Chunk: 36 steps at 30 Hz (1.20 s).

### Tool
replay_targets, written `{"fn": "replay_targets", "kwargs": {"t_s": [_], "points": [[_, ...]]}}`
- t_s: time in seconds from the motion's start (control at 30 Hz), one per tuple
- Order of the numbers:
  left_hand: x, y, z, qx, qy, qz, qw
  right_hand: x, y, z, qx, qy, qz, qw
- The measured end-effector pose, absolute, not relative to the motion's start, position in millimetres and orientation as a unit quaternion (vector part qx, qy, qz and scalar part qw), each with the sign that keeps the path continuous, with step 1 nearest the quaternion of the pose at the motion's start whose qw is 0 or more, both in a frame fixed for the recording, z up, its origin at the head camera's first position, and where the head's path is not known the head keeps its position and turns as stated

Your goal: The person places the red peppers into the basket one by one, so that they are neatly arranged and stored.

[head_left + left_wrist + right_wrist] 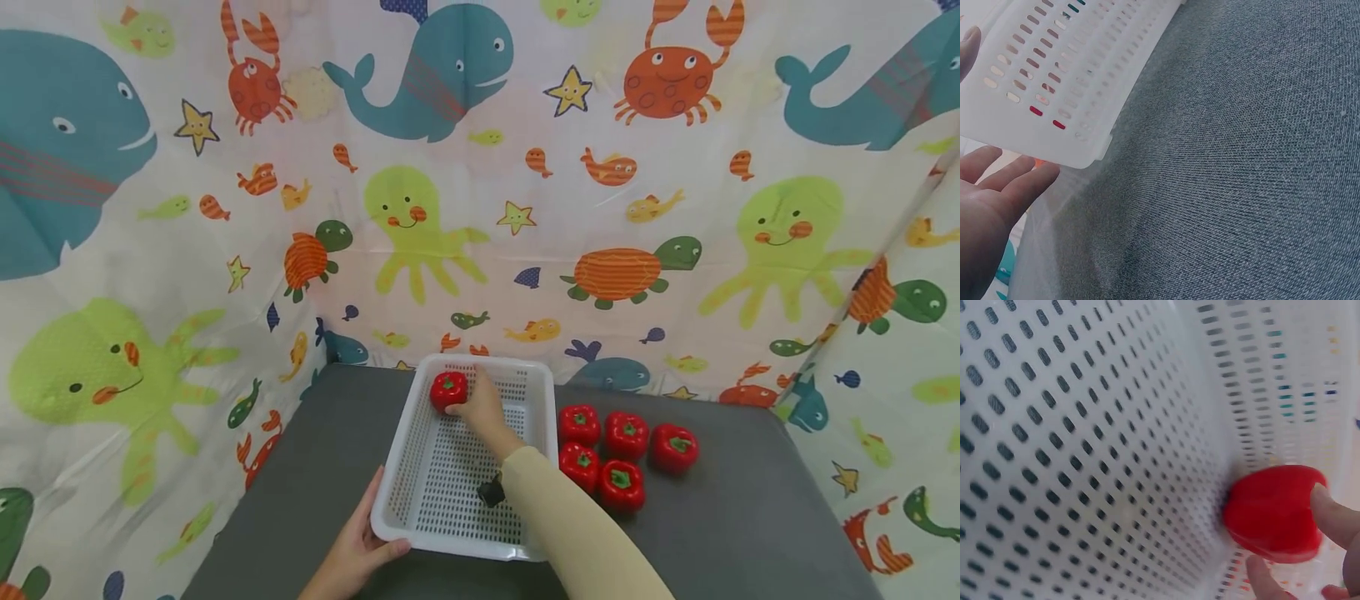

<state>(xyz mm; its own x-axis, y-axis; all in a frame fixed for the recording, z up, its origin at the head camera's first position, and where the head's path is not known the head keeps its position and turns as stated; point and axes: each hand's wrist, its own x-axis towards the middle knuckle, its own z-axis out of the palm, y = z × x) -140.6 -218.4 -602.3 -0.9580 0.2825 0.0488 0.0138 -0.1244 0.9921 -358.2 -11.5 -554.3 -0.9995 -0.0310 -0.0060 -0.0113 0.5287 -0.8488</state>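
Observation:
A white perforated plastic basket (442, 483) stands on the dark grey cloth surface. One red bell pepper (448, 392) sits in its far left corner, stem up. My right hand (486, 412) reaches into the basket and holds this pepper (1272, 515), thumb on one side and a finger at the other, seen in the right wrist view. At the basket's near left corner, my left hand (358, 542) rests with thumb along the front wall and fingers by the left wall. In the left wrist view, several fingers (1025, 187) are nearly straight beside the basket (1054, 137).
Several red bell peppers (621, 487) stand close together just right of the basket, the rightmost pepper (673, 448) slightly apart. Behind and at both sides hangs a cloth printed with sea animals (480, 292). A small black device (491, 492) is at my right wrist.

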Motion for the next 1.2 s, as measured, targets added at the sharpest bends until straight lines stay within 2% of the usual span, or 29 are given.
{"fn": "replay_targets", "kwargs": {"t_s": [0.4, 0.77, 1.2], "points": [[-136.9, -223.0, -600.2, 0.084, 0.646, 0.752, 0.105, -323.8, 5.6, -518.5, -0.026, 0.851, -0.524, 0.026], [-136.3, -219.3, -598.5, 0.068, 0.650, 0.749, 0.103, -292.7, 38.9, -498.9, -0.068, 0.817, -0.573, -0.003], [-139.4, -215.3, -599.5, 0.068, 0.643, 0.754, 0.112, -253.3, 72.0, -487.1, -0.069, 0.808, -0.584, -0.035]]}}
